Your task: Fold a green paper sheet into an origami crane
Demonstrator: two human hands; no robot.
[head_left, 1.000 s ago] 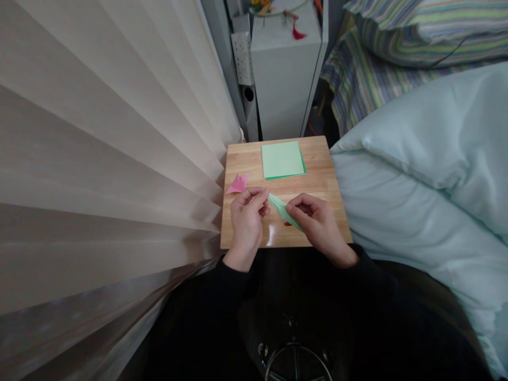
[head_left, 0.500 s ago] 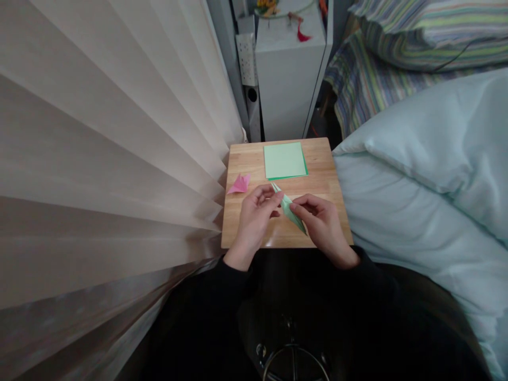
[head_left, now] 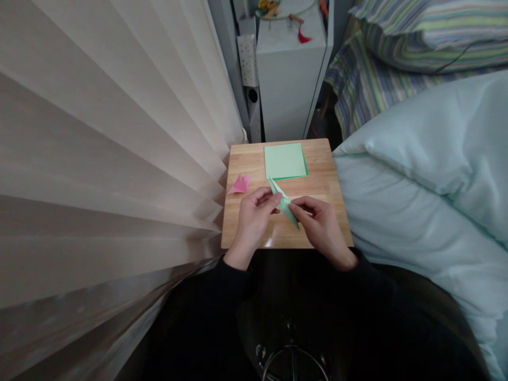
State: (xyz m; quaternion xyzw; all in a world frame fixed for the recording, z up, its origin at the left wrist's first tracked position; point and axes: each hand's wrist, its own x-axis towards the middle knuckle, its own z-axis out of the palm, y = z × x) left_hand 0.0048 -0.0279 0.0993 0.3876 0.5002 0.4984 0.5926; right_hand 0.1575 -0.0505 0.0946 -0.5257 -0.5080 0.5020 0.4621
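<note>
Between my two hands is a folded piece of light green origami paper (head_left: 286, 207), long and narrow with pointed ends, held slantwise above the small wooden table. My left hand (head_left: 256, 209) pinches its upper left part, thumb on top. On its right edge my right hand (head_left: 316, 216) is closed, thumb and index finger gripping near the middle. The fingers hide some of the folds. A pink folded paper piece (head_left: 239, 184) sits on the table to the left of my left hand. Beyond my hands lies a stack of square green paper (head_left: 284, 160).
The wooden table (head_left: 319, 159) has a pleated curtain (head_left: 119, 159) along its left side and a bed with a pale blue quilt (head_left: 397, 196) on its right. Behind it stands a white cabinet (head_left: 289, 84) with a red tassel (head_left: 304, 35) on top.
The green folded paper has shifted up and left a little and turned in my fingers, so its upper point now reaches the paper stack's edge in view. Both hands keep their grip.
</note>
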